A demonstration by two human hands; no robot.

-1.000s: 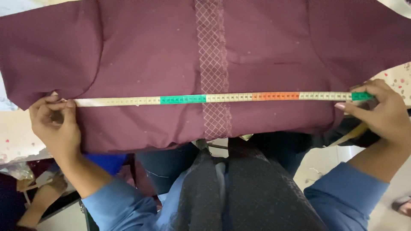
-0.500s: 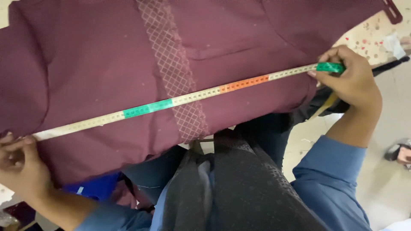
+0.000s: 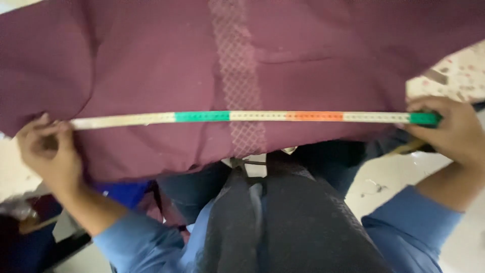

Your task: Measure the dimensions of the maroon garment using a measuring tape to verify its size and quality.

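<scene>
A maroon garment (image 3: 151, 65) with a pale lattice-embroidered strip (image 3: 237, 76) down its middle lies spread flat in front of me. A measuring tape (image 3: 252, 116), white with green and orange sections, stretches level across its lower part. My left hand (image 3: 48, 151) pinches the tape's left end at the garment's left edge. My right hand (image 3: 452, 134) grips the green right end at the garment's right edge. Both sleeves are blue.
A pale patterned table surface (image 3: 454, 76) shows at the upper right beyond the garment. Below the garment's hem are my dark clothing (image 3: 283, 217), blue fabric (image 3: 126, 192) at the lower left and a light floor (image 3: 384, 182) at the right.
The tape was slanted half a second ago and now lies level again. The view has swung back so both hands sit at the same height, still holding the tape ends.
</scene>
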